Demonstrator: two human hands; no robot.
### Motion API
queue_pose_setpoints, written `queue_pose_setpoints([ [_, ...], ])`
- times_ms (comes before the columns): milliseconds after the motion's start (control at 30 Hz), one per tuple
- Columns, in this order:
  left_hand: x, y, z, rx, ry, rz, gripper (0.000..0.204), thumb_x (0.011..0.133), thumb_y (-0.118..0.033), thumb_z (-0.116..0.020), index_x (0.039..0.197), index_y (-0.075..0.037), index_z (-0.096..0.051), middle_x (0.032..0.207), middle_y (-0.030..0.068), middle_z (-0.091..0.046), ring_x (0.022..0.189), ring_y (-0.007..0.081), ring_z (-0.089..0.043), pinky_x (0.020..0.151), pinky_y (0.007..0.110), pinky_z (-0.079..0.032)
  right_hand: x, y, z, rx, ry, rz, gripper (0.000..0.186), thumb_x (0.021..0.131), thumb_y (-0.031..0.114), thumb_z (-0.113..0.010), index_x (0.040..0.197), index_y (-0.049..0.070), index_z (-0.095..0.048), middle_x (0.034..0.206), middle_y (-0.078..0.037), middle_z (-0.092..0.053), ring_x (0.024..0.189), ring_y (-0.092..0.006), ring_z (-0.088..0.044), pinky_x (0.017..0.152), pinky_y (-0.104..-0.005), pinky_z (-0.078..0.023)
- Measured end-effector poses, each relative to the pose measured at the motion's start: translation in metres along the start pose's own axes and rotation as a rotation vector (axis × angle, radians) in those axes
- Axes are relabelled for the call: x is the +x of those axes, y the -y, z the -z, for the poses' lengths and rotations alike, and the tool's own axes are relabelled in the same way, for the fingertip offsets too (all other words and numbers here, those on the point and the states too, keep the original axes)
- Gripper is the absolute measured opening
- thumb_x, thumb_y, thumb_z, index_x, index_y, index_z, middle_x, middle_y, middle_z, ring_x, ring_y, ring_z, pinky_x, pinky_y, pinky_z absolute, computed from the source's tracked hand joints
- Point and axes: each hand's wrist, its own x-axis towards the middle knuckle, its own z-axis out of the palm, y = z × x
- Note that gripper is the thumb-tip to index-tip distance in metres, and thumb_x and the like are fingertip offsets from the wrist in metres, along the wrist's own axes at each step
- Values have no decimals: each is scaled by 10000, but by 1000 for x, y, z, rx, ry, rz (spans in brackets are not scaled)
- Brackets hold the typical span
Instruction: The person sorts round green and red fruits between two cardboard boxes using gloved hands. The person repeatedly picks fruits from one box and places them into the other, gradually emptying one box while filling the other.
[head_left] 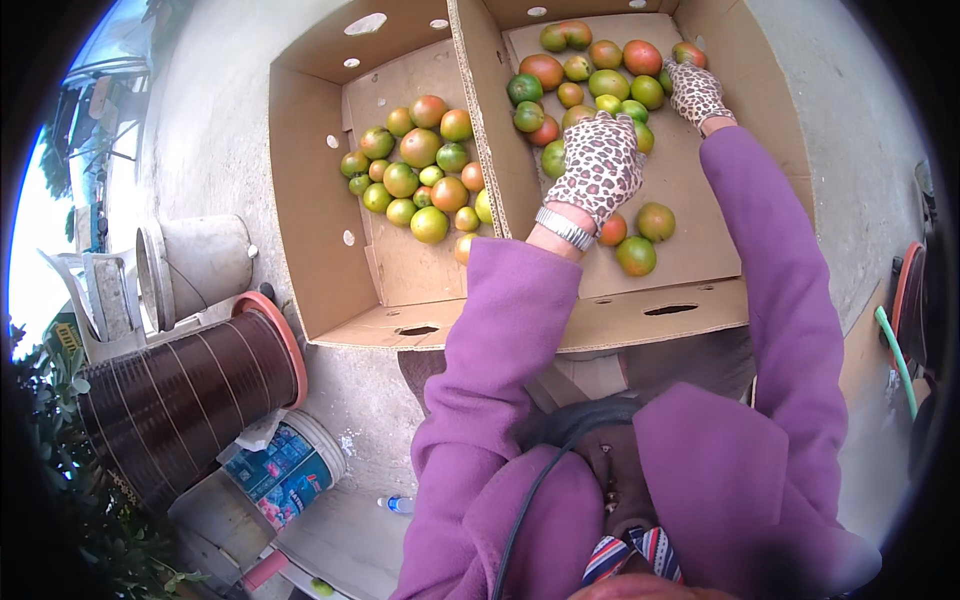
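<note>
Tomatoes: round green-to-red tomatoes (590, 80) loose in right brown cardboard box (700, 300).
Left hand (598, 165): leopard-print glove, fingers curled over tomatoes.
Right hand (695, 92): gloved, fingers bent among tomatoes.

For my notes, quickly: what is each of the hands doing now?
Left hand: palm down on the tomatoes; grip cannot be told.
Right hand: on tomatoes too; cannot be told.

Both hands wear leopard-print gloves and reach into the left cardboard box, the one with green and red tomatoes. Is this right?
Not quite. The head view shows the left hand and the right hand, both in leopard-print gloves, reaching into the right cardboard box, not the left cardboard box. Both boxes hold green and red tomatoes.
</note>
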Motion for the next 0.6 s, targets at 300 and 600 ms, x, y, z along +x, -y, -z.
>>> queue_pose_setpoints([
  [300, 10, 11, -15, -184, -132, 262, 593, 842, -372, -629, 1235, 51, -495, 1058, 266, -616, 1000, 373, -618, 864, 450, -497, -41, 0, 27, 43, -93, 20, 663, 775, 288, -723, 1361, 133, -455, 1226, -138, -593, 1110, -306, -593, 935, -410, -485],
  [600, 17, 13, 18, -1467, -330, 254, 446, 923, -209, -596, 1294, 10, -482, 1173, 154, -578, 1027, 230, -602, 827, 325, -520, -145, 91, 76, 540, -508, 266, 687, 792, 363, -723, 1374, 121, -450, 1201, -154, -613, 1039, -291, -632, 877, -383, -509],
])
